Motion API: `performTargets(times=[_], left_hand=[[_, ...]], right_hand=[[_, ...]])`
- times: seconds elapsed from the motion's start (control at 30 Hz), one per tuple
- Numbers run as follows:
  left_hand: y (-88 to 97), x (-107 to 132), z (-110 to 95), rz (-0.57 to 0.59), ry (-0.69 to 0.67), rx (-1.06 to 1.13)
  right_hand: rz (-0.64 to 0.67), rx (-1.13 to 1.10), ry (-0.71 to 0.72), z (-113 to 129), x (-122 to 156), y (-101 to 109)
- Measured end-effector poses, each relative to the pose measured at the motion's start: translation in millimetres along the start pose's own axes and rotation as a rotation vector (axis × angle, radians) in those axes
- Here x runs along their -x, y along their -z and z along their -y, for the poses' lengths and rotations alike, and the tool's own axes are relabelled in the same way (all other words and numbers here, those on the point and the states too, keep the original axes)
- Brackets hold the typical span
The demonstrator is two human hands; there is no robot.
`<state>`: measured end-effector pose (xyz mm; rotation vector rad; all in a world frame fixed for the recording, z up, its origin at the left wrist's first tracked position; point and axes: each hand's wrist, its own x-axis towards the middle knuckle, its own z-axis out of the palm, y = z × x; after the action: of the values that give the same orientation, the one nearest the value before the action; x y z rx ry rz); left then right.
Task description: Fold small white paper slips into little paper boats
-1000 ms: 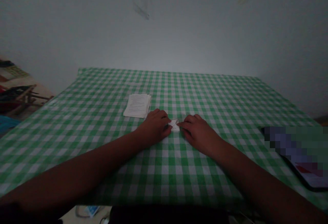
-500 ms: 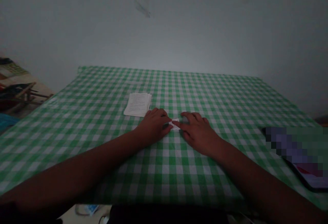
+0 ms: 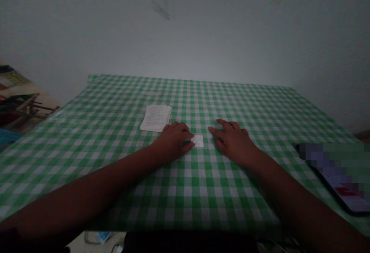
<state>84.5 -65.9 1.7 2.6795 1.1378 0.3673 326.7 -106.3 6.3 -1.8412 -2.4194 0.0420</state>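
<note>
L hand [image 3: 173, 142] half open, fingertips on paper slip [image 3: 198, 141] — R hand [image 3: 234, 142] flat, open, just beside it, paper stack [image 3: 155, 118] nearby

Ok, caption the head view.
Left hand at a small paper slip, right hand apart, on a green gingham tablecloth near a paper stack.

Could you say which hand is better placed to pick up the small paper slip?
Probably the left hand: it touches the edge of the small paper slip, while the right hand rests apart from it.
</note>
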Motion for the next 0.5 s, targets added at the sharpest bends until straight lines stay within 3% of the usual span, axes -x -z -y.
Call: performTargets(times=[0.27, 0.5], left_hand=[[-0.1, -0.8, 7.5, 0.039, 0.006, 0.076], [2.5, -5.2, 13.0, 0.082, 0.011, 0.086]], right_hand=[[-0.039, -0.093, 0.236, 13.6, 4.0, 3.5], [0.004, -0.063, 0.129, 15.2, 4.2, -1.1]])
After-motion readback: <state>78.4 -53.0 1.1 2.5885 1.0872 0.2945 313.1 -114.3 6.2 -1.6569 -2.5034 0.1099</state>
